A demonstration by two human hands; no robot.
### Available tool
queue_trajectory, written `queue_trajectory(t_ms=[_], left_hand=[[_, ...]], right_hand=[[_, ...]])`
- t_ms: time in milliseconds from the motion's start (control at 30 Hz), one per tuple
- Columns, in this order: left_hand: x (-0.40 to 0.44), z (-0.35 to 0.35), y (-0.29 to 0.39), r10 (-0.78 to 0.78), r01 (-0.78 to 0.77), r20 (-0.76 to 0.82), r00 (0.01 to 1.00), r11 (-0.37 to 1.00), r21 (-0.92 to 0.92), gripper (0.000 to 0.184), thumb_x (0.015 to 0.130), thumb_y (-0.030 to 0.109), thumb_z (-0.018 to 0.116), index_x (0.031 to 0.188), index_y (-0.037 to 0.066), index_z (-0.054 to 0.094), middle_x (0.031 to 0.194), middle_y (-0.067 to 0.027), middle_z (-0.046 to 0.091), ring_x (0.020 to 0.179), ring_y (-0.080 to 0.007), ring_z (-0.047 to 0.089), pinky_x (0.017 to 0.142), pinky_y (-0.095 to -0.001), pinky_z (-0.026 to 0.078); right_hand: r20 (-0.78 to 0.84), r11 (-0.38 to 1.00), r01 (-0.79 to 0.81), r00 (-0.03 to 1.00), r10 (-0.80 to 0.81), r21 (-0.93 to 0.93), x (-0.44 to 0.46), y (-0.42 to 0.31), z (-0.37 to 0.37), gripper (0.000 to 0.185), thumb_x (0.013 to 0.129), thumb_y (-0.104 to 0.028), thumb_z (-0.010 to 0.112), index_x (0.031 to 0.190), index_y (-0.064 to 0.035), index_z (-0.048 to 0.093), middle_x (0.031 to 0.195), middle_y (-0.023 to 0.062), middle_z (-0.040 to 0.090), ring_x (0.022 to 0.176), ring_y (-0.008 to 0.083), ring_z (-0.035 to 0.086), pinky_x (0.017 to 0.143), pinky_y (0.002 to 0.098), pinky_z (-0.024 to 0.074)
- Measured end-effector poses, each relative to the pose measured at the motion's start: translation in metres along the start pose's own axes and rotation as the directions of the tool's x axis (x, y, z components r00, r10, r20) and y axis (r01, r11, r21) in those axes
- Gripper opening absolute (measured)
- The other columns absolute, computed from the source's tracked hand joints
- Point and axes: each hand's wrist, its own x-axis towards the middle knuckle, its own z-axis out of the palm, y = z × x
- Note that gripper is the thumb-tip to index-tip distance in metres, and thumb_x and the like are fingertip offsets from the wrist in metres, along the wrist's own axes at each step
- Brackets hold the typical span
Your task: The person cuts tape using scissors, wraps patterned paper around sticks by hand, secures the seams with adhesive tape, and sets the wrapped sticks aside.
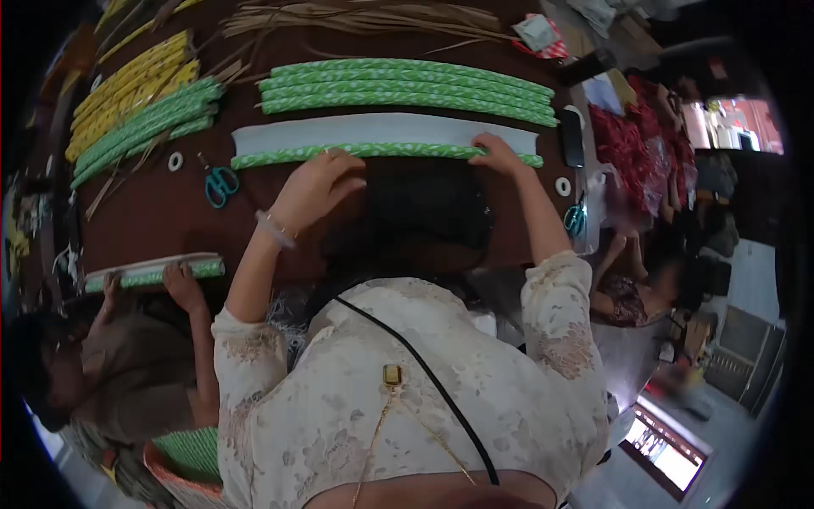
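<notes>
In front of me lies a patterned sheet [386,127], its pale inner side facing up. Its near edge is rolled into a long green and white tube [407,151]. My left hand [318,188] rests its fingertips on the left half of this tube, the other fingers loosely apart. Near the tube's right end, my right hand [498,156] has thumb and fingers closed on it. Beyond the sheet, several finished green tubes [407,89] lie side by side.
Teal scissors [221,186] and a tape roll [175,161] lie left; more scissors [575,220], another tape roll [562,186] and a dark phone [573,140] lie right. Yellow tubes [131,89] and brown strips [365,19] sit farther back. A co-worker's hands [180,284] handle a similar tube.
</notes>
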Motion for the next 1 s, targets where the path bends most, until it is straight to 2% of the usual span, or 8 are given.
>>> queue_trajectory(t_ms=[33, 100, 167, 267, 467, 600, 700, 1000], left_hand=[[-0.004, 0.013, -0.038, -0.093, 0.096, -0.026, 0.995, 0.978, 0.186, 0.027, 0.074, 0.014, 0.061, 0.099, 0.005, 0.054, 0.098, -0.011, 0.054, 0.089, -0.03, 0.051, 0.074, -0.0363, 0.043], [-0.009, 0.023, -0.091, -0.113, 0.137, -0.107, 0.988, 0.955, 0.264, 0.03, 0.073, 0.014, 0.061, 0.101, 0.006, 0.054, 0.099, -0.0112, 0.055, 0.092, -0.0305, 0.051, 0.077, -0.038, 0.043], [-0.011, 0.026, -0.126, -0.106, 0.125, -0.07, 0.992, 0.918, 0.377, 0.033, 0.07, 0.014, 0.063, 0.101, 0.007, 0.054, 0.1, -0.0107, 0.055, 0.092, -0.0298, 0.051, 0.078, -0.0384, 0.043], [-0.009, 0.026, -0.149, -0.292, 0.252, 0.035, 0.956, 0.872, 0.419, 0.035, 0.064, 0.014, 0.067, 0.097, 0.008, 0.055, 0.098, -0.0101, 0.055, 0.092, -0.0288, 0.051, 0.078, -0.0379, 0.043], [-0.008, 0.044, -0.165, -0.332, 0.287, 0.013, 0.943, 0.835, 0.47, 0.031, 0.06, 0.012, 0.069, 0.087, 0.007, 0.054, 0.089, -0.0106, 0.054, 0.092, -0.0285, 0.051, 0.076, -0.0374, 0.044], [-0.016, 0.053, -0.151, -0.28, 0.261, -0.033, 0.959, 0.838, 0.48, 0.021, 0.065, 0.008, 0.063, 0.084, 0.005, 0.054, 0.088, -0.0115, 0.056, 0.088, -0.0286, 0.053, 0.073, -0.0392, 0.046], [-0.021, 0.069, -0.139, -0.24, 0.226, -0.028, 0.97, 0.861, 0.455, 0.027, 0.068, 0.008, 0.06, 0.094, 0.006, 0.051, 0.091, -0.0106, 0.056, 0.087, -0.0294, 0.053, 0.075, -0.0388, 0.043], [-0.029, 0.091, -0.124, -0.064, 0.14, -0.169, 0.984, 0.861, 0.489, 0.027, 0.072, 0.007, 0.054, 0.099, 0.005, 0.05, 0.094, -0.0112, 0.057, 0.09, -0.0274, 0.053, 0.081, -0.0374, 0.04]], right_hand=[[-0.002, 1.0, -0.011, 1.0, 0.011, 0.028, -0.001, 0.002, 0.001, 0.038, 0.062, -0.022, 0.071, 0.09, -0.0026, 0.053, 0.091, 0.0135, 0.053, 0.088, 0.0313, 0.049, 0.076, 0.0368, 0.0407], [0.014, 0.996, -0.059, 0.998, 0.058, 0.062, 0.0, 0.0, 0.0, 0.04, 0.063, -0.02, 0.07, 0.094, -0.0024, 0.052, 0.094, 0.0127, 0.052, 0.091, 0.0297, 0.049, 0.078, 0.0353, 0.0402], [0.033, 0.994, -0.073, 0.997, 0.071, 0.081, 0.002, 0.001, 0.0, 0.041, 0.064, -0.019, 0.07, 0.096, -0.0021, 0.051, 0.096, 0.012, 0.052, 0.092, 0.0286, 0.049, 0.08, 0.0344, 0.0396], [0.022, 0.993, -0.04, 0.999, 0.037, 0.113, 0.001, 0.01, 0.005, 0.039, 0.065, -0.018, 0.069, 0.096, -0.0021, 0.051, 0.096, 0.0116, 0.052, 0.092, 0.0279, 0.049, 0.08, 0.0338, 0.0394], [0.052, 0.976, -0.107, 0.994, 0.099, 0.187, 0.0, 0.001, -0.001, 0.036, 0.065, -0.018, 0.068, 0.093, -0.0024, 0.052, 0.094, 0.011, 0.051, 0.091, 0.0268, 0.049, 0.08, 0.0326, 0.0389], [0.048, 0.983, -0.124, 0.992, 0.119, 0.137, -0.007, 0.006, -0.006, 0.036, 0.065, -0.017, 0.068, 0.094, -0.0017, 0.053, 0.093, 0.0109, 0.05, 0.092, 0.026, 0.048, 0.08, 0.0323, 0.0383], [0.019, 0.989, -0.108, 0.994, 0.107, 0.101, -0.022, 0.012, -0.01, 0.037, 0.065, -0.017, 0.068, 0.095, -0.0016, 0.053, 0.093, 0.0112, 0.049, 0.092, 0.0256, 0.048, 0.08, 0.0321, 0.0378], [-0.007, 0.993, -0.111, 0.994, 0.112, 0.043, -0.05, 0.022, -0.009, 0.034, 0.067, -0.019, 0.067, 0.095, -0.0029, 0.054, 0.093, 0.0101, 0.051, 0.092, 0.0263, 0.049, 0.081, 0.033, 0.0383]])
